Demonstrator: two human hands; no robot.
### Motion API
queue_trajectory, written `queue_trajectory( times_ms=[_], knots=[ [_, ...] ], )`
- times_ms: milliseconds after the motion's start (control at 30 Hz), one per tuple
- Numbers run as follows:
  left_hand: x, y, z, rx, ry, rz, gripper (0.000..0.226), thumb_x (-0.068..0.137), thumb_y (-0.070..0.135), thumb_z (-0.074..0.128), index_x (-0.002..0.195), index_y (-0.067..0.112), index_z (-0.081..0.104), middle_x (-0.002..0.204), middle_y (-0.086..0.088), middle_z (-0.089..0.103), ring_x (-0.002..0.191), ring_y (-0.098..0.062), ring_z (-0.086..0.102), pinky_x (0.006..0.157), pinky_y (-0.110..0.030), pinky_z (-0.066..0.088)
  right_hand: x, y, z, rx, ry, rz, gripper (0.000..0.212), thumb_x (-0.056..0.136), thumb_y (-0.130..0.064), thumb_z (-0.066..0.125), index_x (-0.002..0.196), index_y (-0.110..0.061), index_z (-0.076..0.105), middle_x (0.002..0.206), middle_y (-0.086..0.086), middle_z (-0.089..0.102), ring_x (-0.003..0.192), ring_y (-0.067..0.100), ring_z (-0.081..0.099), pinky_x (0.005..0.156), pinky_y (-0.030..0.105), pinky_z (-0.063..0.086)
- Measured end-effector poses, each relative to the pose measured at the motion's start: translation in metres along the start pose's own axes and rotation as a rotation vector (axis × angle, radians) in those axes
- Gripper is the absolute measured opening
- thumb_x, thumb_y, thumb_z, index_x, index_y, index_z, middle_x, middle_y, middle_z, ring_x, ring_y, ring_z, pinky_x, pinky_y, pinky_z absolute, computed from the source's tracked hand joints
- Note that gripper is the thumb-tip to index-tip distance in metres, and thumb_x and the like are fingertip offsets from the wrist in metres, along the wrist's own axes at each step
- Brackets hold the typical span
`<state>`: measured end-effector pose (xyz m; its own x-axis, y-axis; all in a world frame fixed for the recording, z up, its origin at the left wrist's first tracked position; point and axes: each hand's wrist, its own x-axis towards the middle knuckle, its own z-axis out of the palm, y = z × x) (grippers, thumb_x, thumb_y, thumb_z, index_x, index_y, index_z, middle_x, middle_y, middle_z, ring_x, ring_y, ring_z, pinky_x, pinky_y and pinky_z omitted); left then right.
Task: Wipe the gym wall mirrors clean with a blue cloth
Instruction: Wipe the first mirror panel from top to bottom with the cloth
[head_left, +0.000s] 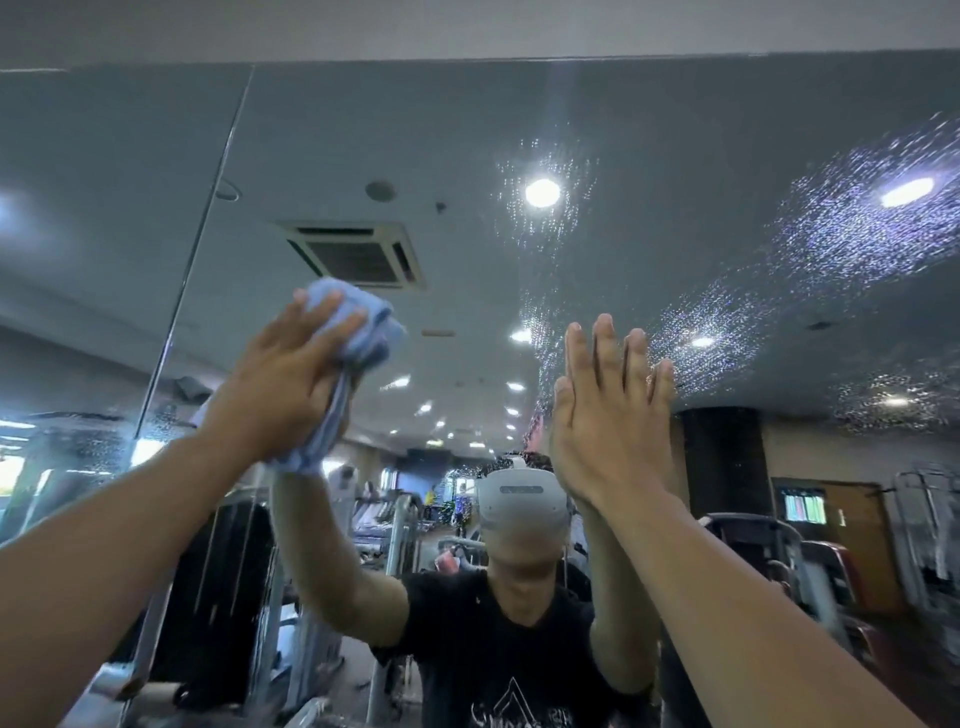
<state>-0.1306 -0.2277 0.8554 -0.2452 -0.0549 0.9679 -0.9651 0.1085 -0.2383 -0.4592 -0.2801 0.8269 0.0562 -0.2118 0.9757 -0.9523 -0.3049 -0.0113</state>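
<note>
L hand (280, 374) flat, pressing blue cloth (363, 322) on mirror (415, 130); R hand (608, 426) flat on it, empty; droplets (841, 234) right.

Grey ceiling with a square air vent (358, 257). Right of the vent, bright round downlights (542, 192). Below it, rows of gym machines (384, 525); lower right, a dark pillar (724, 462) and wooden door (852, 540).

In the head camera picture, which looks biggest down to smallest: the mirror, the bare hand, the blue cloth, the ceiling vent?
1. mirror
2. right hand
3. blue cloth and ceiling vent: they look alike, and the left hand hides part of the cloth.
</note>
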Motion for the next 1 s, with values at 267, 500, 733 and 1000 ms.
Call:
queue_trajectory(
  times_ms=[267,500,733,1000],
  knots=[
    [0.129,0.104,0.012,0.076,0.023,-0.213,0.065,0.088,0.029,0.036,0.153,0.025,0.033,0.160,-0.010,0.028,0.145,-0.040,0.023,0.115,-0.041,0.024,-0.001,0.000,0.002,0.029,0.025,-0.004,0.062,0.100,-0.046,-0.010,0.159,-0.031,-0.018,0.169,-0.003,-0.022,0.156,0.026,-0.022,0.123,0.047,-0.020],
    [0.048,0.142,0.029,-0.012,-0.020,0.119,0.060,0.092,0.034,0.032,0.151,0.027,0.042,0.161,-0.003,0.036,0.150,-0.034,0.026,0.119,-0.047,0.027,-0.001,-0.001,-0.003,0.051,0.009,0.009,0.066,0.096,-0.048,-0.016,0.160,-0.030,-0.018,0.168,-0.005,-0.024,0.156,0.024,-0.022,0.124,0.047,-0.018],
    [-0.021,0.055,0.014,0.107,-0.100,0.532,0.056,0.098,0.038,0.045,0.152,0.027,0.039,0.163,-0.005,0.030,0.152,-0.031,0.024,0.120,-0.051,0.027,-0.003,-0.001,-0.006,0.034,0.005,0.003,0.058,0.105,-0.039,-0.002,0.159,-0.027,-0.021,0.169,-0.001,-0.023,0.156,0.027,-0.020,0.122,0.048,-0.019],
    [0.074,0.066,0.022,-0.018,0.062,-0.138,0.054,0.100,0.023,0.042,0.154,0.023,0.037,0.164,-0.008,0.027,0.153,-0.034,0.015,0.124,-0.040,0.014,-0.001,-0.001,0.000,0.035,0.028,0.002,0.063,0.100,-0.044,-0.008,0.160,-0.026,-0.017,0.170,0.000,-0.019,0.157,0.028,-0.018,0.123,0.049,-0.018]
  ],
)
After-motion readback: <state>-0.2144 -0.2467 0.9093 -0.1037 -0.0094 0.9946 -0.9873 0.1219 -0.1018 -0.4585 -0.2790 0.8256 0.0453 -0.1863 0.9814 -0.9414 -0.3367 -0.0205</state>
